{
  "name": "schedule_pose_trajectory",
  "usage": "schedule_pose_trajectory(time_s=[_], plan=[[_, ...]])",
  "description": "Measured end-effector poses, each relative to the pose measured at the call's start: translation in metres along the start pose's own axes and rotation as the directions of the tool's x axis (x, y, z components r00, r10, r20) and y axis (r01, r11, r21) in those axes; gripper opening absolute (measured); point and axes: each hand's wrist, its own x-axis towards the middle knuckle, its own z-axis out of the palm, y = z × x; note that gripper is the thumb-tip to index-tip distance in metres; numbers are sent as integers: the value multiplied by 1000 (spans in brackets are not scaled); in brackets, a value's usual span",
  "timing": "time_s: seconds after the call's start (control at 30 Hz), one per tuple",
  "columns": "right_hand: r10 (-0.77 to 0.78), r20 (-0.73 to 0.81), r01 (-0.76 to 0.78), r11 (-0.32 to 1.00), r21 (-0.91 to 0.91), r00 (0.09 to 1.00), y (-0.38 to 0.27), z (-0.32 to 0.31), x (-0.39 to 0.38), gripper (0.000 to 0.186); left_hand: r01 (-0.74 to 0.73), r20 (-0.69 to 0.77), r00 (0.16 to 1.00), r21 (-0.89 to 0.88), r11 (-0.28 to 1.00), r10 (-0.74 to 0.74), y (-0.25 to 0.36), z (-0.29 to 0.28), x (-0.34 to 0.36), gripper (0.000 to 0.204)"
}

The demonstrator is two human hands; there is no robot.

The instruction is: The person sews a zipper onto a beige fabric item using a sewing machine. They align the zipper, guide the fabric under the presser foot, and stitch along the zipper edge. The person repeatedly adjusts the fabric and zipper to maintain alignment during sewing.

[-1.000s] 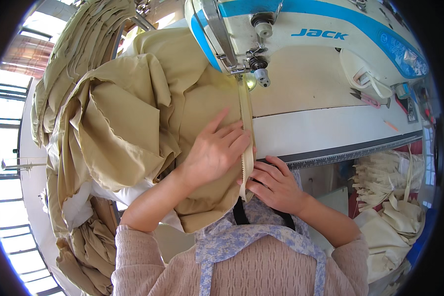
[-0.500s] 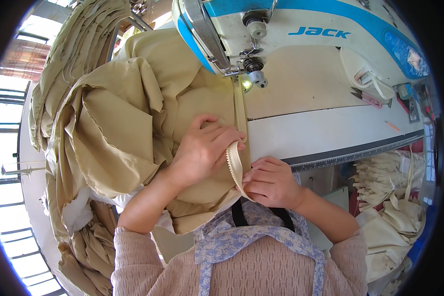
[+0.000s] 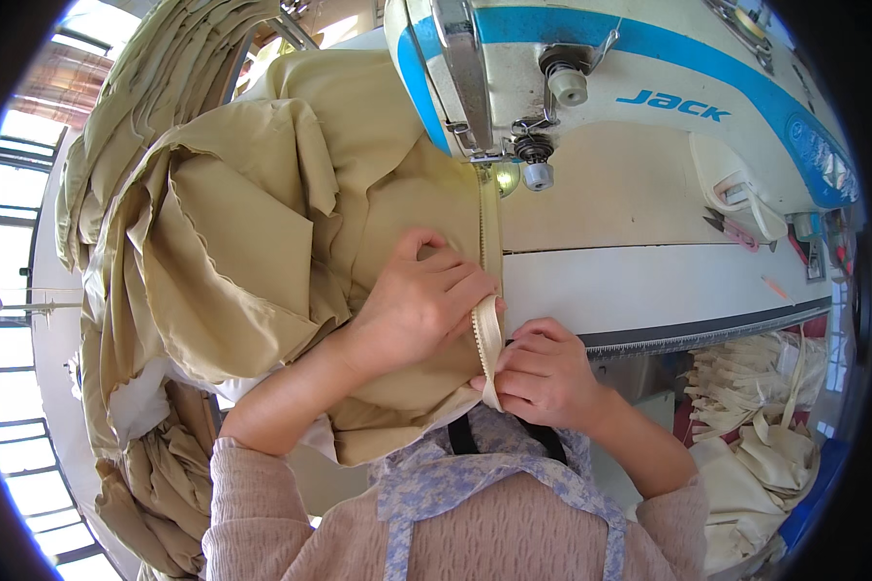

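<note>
A cream zipper tape (image 3: 490, 341) with its teeth along one edge lies on khaki fabric (image 3: 373, 208). Its upper stretch runs straight to the presser foot of a white and blue sewing machine (image 3: 591, 73). My left hand (image 3: 428, 295) rests on the cloth, its fingers closed on the tape below the needle area. Between my two hands the tape's loose end bows up in a loop. My right hand (image 3: 550, 376) pinches the lower end of that loop near the table's front edge. The fingertips of both hands are partly hidden.
Bunched khaki cloth (image 3: 228, 252) piles up at the left, beside a hanging stack of khaki pieces (image 3: 155, 107). Pink-handled snips (image 3: 734, 230) lie at the right of the table. A ruler strip (image 3: 688, 337) edges its front. Cream cloth bundles (image 3: 746, 474) sit below right.
The whole view has shifted, so machine and cloth appear farther right. The zipper loop between my hands looks shorter and straighter. Both hands keep their hold on the tape.
</note>
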Motion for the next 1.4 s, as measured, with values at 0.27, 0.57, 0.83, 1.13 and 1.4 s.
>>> schedule_pose_trajectory(time_s=[0.27,0.57,0.83,1.13,1.4], plan=[[61,44,-60,998,-24,997,15,-7,19,17,-9,22,1000,55,998,8,-19,1,16,14],[-251,177,252,968,15,952,-4,20,19,10,-71,83,995,182,981,56,-1,-1,-7,36],[-10,78,-9,972,236,997,3,5,-7,12,26,103,994,154,988,-42,13,0,-15,36],[2,95,-35,938,344,996,6,-1,1,5,45,75,996,144,989,-56,14,1,-8,34],[16,153,-68,938,341,988,8,-4,6,8,41,63,997,167,985,-53,9,6,-10,45]])
